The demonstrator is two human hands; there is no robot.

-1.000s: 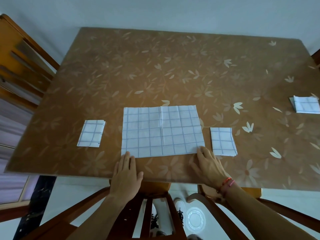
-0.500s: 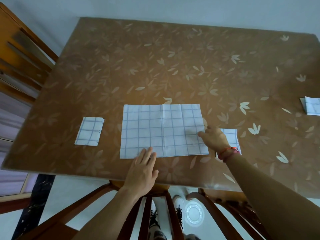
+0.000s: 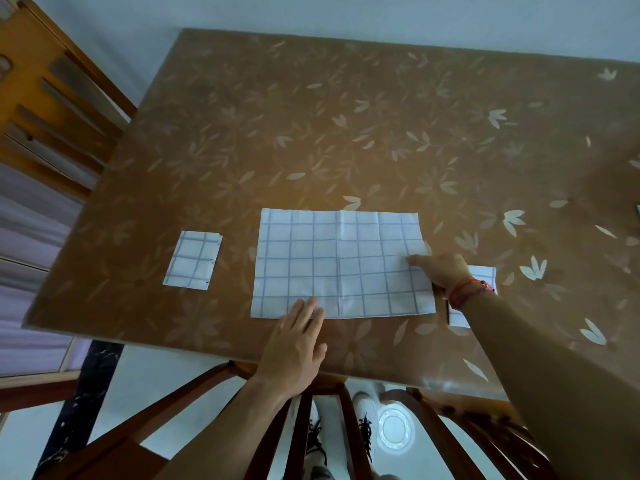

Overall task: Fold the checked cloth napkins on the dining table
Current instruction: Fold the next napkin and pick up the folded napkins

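Over the last second the right hand (image 3: 441, 271) has moved from the near right corner of the unfolded checked napkin (image 3: 339, 265) up to the middle of its right edge. The left hand (image 3: 294, 344) has slid rightward along the near edge.

The view looks down on a brown dining table (image 3: 346, 116) with a pale leaf pattern. The white napkin with blue grid lines lies flat near the table's front edge, a crease running down its middle. The left hand is relaxed and flat, its straight fingertips resting on the napkin's near edge, left of the crease. The right hand, with red cords (image 3: 467, 292) round its wrist, lies with fingers stretched leftward over the napkin's right edge. It grasps nothing that shows, and its thumb is hidden.

A small folded checked napkin (image 3: 193, 260) lies apart on the left. Another folded napkin (image 3: 483, 273) lies just right of the open one, partly hidden under the right wrist. A wooden chair (image 3: 52, 98) stands at the table's left side.
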